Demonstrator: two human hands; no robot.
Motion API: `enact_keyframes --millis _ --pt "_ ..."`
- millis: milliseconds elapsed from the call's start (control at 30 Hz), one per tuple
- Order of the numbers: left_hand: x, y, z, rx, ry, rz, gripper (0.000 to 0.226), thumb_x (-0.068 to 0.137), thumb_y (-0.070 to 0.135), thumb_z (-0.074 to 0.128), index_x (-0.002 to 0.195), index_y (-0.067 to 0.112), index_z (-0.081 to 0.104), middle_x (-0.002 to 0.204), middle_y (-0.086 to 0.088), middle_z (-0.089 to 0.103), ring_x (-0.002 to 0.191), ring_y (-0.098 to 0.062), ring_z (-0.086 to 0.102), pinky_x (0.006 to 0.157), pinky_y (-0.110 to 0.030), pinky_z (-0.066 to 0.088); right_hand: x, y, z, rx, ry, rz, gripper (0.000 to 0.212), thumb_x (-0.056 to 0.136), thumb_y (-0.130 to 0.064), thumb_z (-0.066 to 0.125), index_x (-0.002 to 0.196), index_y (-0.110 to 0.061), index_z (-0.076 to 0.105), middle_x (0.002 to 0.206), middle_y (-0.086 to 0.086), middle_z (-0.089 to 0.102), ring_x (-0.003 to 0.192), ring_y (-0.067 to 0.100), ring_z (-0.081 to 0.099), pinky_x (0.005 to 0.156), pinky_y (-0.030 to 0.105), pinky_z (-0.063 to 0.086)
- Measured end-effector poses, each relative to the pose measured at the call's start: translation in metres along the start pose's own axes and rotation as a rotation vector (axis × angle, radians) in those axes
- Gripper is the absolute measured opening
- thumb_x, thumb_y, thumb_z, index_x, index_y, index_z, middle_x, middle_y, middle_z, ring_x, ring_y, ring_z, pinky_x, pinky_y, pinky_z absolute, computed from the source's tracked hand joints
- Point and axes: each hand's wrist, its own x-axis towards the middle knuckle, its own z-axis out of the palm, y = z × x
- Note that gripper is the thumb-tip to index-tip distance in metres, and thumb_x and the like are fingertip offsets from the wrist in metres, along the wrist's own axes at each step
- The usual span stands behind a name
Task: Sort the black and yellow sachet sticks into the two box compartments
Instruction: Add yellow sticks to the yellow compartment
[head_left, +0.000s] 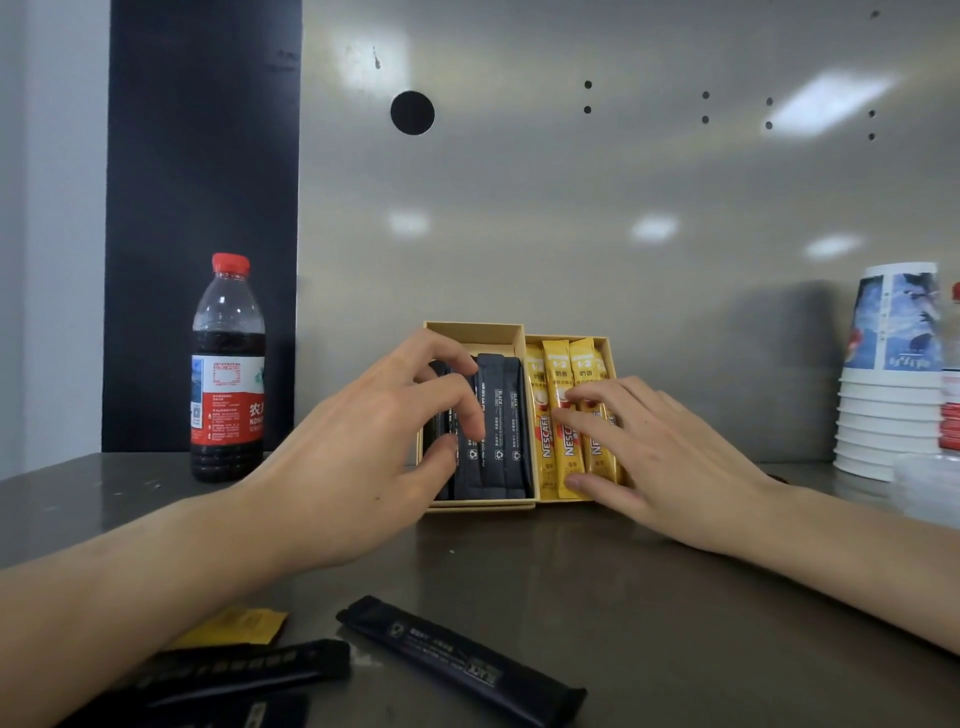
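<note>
Behind the left hand (363, 441), leftmost black sticks (462, 473); under its forearm (130, 587), half the loose yellow sachet (244, 626)

Bare forearms and hands are showing: left hand (371, 441) left of the box (472, 328), right hand (670, 467) right of it.

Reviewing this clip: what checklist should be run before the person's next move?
1. Colours separated in tan cardboard box: ok, boxed black sachet sticks left, boxed yellow sachet sticks right.
2. Left hand free: not ok, it grips black sticks.
3. Right hand free: ok, it only rests flat on yellow.
4. Sorting finished: not ok, loose black stick and loose yellow sachet lie on grey metal table.
5. Room left in compartments: cannot tell.
</note>
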Motion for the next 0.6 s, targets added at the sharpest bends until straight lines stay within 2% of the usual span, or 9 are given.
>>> enact_keyframes --millis 300,600 --pt "0.0007 -0.0022 0.0008 0.040 -0.014 0.011 0.014 0.092 0.030 0.059 0.092 0.044 0.059 0.131 0.032 0.035 0.117 0.014 0.043 0.085 -0.012 0.042 -0.0012 -0.0017 -0.0007 0.012 0.005 0.015 0.062 0.094 -0.061 0.040 0.144 -0.026 0.048 0.145 -0.003 0.045 0.131 0.015 0.044 0.099 0.034 0.049" --pt "0.0011 -0.0007 0.0001 0.036 -0.011 0.006 0.015 0.092 0.029 0.060 0.093 0.043 0.060 0.131 0.032 0.035 0.117 0.013 0.043 0.087 -0.015 0.045 -0.0022 -0.0025 -0.0017 0.004 0.005 0.020 0.061 0.094 -0.061 0.042 0.143 -0.025 0.048 0.144 -0.003 0.046 0.131 0.015 0.045 0.098 0.034 0.050"
